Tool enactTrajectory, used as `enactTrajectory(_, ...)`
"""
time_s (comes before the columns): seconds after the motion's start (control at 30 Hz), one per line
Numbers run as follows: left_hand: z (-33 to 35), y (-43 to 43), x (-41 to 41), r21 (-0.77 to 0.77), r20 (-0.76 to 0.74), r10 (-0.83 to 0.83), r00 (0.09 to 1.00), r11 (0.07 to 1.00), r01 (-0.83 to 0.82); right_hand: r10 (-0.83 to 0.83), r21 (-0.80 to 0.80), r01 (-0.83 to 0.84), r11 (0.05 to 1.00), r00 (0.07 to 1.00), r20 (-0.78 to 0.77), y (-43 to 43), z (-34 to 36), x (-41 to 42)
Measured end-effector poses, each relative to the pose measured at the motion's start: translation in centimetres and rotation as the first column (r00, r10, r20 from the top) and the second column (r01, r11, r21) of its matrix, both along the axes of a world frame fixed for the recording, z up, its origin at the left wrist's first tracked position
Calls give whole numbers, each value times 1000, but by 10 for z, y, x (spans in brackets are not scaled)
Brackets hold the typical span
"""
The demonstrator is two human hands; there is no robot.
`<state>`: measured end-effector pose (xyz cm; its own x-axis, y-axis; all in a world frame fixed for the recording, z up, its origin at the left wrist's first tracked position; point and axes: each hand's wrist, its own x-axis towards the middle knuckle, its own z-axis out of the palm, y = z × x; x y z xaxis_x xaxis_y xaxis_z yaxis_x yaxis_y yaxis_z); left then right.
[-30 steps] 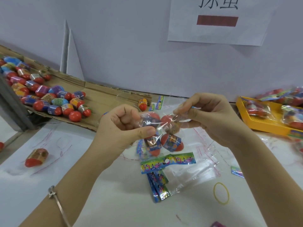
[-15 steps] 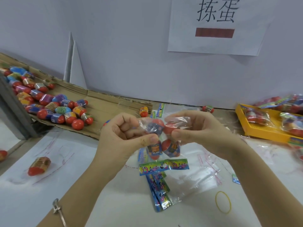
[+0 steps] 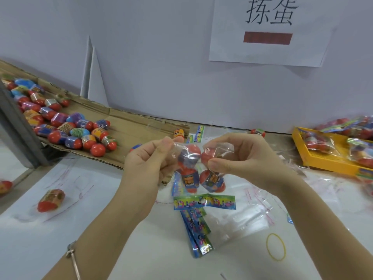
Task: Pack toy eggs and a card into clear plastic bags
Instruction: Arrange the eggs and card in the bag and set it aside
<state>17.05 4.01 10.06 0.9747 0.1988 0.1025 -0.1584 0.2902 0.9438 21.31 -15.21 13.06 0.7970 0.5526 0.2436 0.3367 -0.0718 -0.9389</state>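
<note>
A clear plastic bag [image 3: 198, 168] with several red and blue toy eggs in it hangs above the table between my hands. My left hand [image 3: 149, 160] pinches the bag's top left corner and my right hand [image 3: 240, 158] pinches its top right edge. Below the bag lie colourful cards [image 3: 203, 202], one crosswise on a stack [image 3: 196, 233], beside empty clear bags [image 3: 240, 221]. Many loose toy eggs [image 3: 66, 128] rest on a flattened cardboard sheet [image 3: 129, 136] at the left.
A yellow tray [image 3: 323, 162] with filled bags stands at the right. One egg [image 3: 51, 200] lies on the white table at the left, another [image 3: 258, 132] by the wall. A yellow rubber band [image 3: 276, 246] lies at the front right. A paper sign [image 3: 268, 31] hangs on the wall.
My hands have come closer together on the bag's top, and the bag with eggs sits slightly lower in view. The view has tilted up a little.
</note>
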Motion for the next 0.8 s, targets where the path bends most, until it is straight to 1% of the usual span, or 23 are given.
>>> enactTrajectory(0.03,0,-1,0,8,3,0,1000,1000,0,0,15,0,1000,1000,2,0,0,0)
enactTrajectory(0.17,-3,0,0,89,-1,87,996,992,-86,-2,63,3,998,1000,-5,-1,2,-1)
enactTrajectory(0.23,-3,1,1,70,-14,139,990,988,-137,-56,61,55,997,998,12,-1,1,0)
enactTrajectory(0.27,-3,2,2,61,-39,181,983,982,-178,-102,34,100,994,993,55,-1,0,0)
enactTrajectory(0.3,-3,4,2,72,-72,208,975,977,-203,-151,1,152,988,981,124,-1,-1,0)
enactTrajectory(0.33,-3,7,2,103,-123,196,973,978,-184,-189,-23,198,980,959,213,0,-1,-1)
enactTrajectory(0.37,-2,9,2,146,-195,125,973,984,-98,-198,-38,221,975,927,319,0,-2,-1)
enactTrajectory(0.4,0,10,1,168,-280,9,960,985,39,-178,-56,224,973,884,433,1,-3,-2)
enactTrajectory(0.43,1,11,0,145,-353,-116,928,974,177,-145,-84,224,971,830,539,3,-4,-3)
enactTrajectory(0.47,2,11,0,87,-399,-210,892,960,265,-110,-114,233,966,766,633,5,-4,-3)
enactTrajectory(0.5,3,10,0,25,-414,-258,873,956,294,-78,-136,247,960,695,714,7,-5,-3)
enactTrajectory(0.53,2,10,2,-27,-389,-265,882,961,277,-45,-156,258,953,632,773,9,-7,-3)
enactTrajectory(0.57,1,10,4,-79,-340,-244,908,970,231,-9,-186,261,947,602,798,10,-9,-3)
enactTrajectory(0.6,-1,11,6,-132,-286,-203,936,976,172,23,-229,254,940,621,783,10,-10,-4)
enactTrajectory(0.63,-2,12,8,-184,-242,-160,957,976,116,41,-280,236,930,693,720,8,-10,-4)
enactTrajectory(0.67,-3,13,9,-220,-206,-126,970,972,79,23,-313,207,927,800,599,6,-10,-4)
enactTrajectory(0.7,-5,14,10,-237,-171,-107,979,969,65,-48,-302,198,933,896,442,5,-10,-5)
enactTrajectory(0.73,-5,15,10,-240,-142,-106,984,968,70,-144,-258,215,942,952,268,4,-10,-4)
enactTrajectory(0.77,-6,15,10,-234,-123,-119,985,968,88,-215,-210,227,951,974,77,5,-9,-3)
enactTrajectory(0.8,-6,14,9,-226,-112,-139,984,968,111,-223,-155,203,967,967,-122,6,-9,-2)
